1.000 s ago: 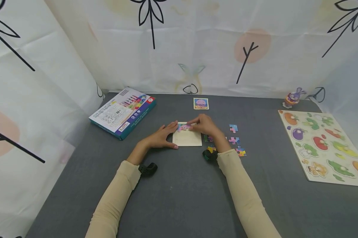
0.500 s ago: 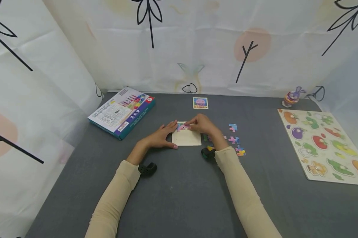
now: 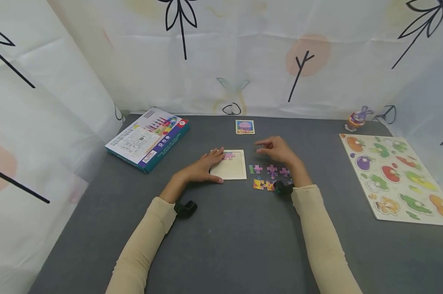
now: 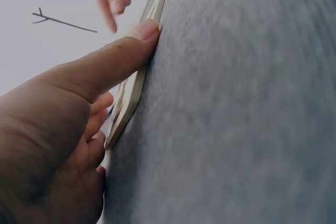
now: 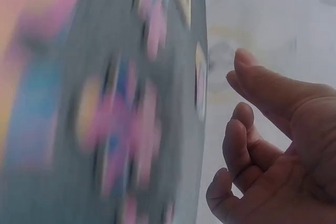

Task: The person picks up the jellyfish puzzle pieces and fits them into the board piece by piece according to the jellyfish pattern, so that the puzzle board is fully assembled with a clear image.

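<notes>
A shallow, pale wooden puzzle tray (image 3: 232, 170) lies on the dark table, with pink-purple jigsaw pieces (image 3: 229, 156) set along its far edge. My left hand (image 3: 200, 169) rests on the tray's left side, fingers extended at the far-left part and thumb along the near edge. In the left wrist view, the straight thumb (image 4: 113, 61) lies across the tray's rim. My right hand (image 3: 276, 150) hovers to the right of the tray, its fingers loosely bent and holding nothing. Below it lie several loose jigsaw pieces (image 3: 272, 170), partly hidden by the right wrist and blurred in the right wrist view.
A small square picture card (image 3: 245, 127) lies beyond the tray. At the back left is a flat printed box (image 3: 148, 139). A vegetable puzzle board (image 3: 399, 177) occupies the right side, with a small figurine (image 3: 357, 119) behind it. Printed white cloth walls surround the table.
My right hand has left the pieces in the tray and moved right, above the loose pieces. The left hand has stayed on the tray. The head view has shifted slightly.
</notes>
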Demonstrator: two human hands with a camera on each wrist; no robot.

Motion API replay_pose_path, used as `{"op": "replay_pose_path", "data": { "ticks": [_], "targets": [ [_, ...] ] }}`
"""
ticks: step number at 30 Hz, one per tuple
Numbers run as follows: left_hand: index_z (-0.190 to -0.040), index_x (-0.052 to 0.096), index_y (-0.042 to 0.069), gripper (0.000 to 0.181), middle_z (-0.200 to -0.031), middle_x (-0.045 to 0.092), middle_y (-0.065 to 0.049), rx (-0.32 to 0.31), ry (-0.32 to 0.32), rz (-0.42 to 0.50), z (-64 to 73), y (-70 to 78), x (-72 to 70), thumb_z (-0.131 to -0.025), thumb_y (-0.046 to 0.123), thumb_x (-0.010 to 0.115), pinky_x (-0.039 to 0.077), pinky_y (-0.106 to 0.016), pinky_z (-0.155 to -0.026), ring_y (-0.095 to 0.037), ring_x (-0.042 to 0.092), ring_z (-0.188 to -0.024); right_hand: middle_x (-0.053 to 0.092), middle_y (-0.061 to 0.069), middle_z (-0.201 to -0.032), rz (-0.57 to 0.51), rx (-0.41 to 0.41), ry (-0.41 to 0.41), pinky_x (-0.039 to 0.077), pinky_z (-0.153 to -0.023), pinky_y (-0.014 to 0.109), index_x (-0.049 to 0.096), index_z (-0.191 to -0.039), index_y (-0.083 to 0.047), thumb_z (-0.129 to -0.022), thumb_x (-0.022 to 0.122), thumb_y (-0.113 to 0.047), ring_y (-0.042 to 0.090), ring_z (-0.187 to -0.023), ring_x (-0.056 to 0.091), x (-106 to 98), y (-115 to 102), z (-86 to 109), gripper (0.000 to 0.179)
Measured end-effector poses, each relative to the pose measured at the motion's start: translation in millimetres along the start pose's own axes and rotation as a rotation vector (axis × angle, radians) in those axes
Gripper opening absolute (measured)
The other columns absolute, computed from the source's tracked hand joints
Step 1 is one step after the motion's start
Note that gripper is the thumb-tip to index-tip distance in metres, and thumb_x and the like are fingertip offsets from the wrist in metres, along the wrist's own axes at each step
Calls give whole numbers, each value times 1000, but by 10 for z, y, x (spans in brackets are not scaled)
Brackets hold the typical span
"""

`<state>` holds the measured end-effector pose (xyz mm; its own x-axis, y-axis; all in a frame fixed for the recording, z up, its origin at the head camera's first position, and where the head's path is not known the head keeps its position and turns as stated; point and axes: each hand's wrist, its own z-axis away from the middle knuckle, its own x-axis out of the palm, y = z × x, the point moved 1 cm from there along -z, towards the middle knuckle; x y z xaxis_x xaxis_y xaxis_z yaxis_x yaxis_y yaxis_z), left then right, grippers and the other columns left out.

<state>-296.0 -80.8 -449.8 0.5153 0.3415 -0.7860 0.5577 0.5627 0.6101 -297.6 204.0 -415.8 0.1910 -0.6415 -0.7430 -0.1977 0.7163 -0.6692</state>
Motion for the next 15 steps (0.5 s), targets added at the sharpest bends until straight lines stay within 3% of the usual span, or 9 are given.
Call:
{"op": "replay_pose_path", "data": {
  "ticks": [5,10,15],
  "targets": [
    [-148,11,8,95,-156,6,-7,-20,-7,-51,-20,-14,26,-80,41,68,0,-50,-115,-27,-3,-144,57,16,-74,-46,99,53,37,-49,24,61,-119,0,-87,63,-16,10,-52,44,-202,330,206,36],
    [-148,12,7,95,-156,6,-7,-2,10,-36,-30,-39,41,-79,41,69,0,-51,-115,-27,-2,-144,51,8,-69,-30,139,72,31,-51,24,61,-118,1,-87,63,-13,11,-57,36,-326,527,345,35],
    [-148,11,8,97,-156,6,-7,4,8,-22,-43,-36,48,-79,42,69,-1,-51,-115,-25,-2,-144,45,5,-72,24,179,42,30,-54,25,61,-119,0,-84,66,-12,15,-64,36,-393,642,427,38]
  ]
}}
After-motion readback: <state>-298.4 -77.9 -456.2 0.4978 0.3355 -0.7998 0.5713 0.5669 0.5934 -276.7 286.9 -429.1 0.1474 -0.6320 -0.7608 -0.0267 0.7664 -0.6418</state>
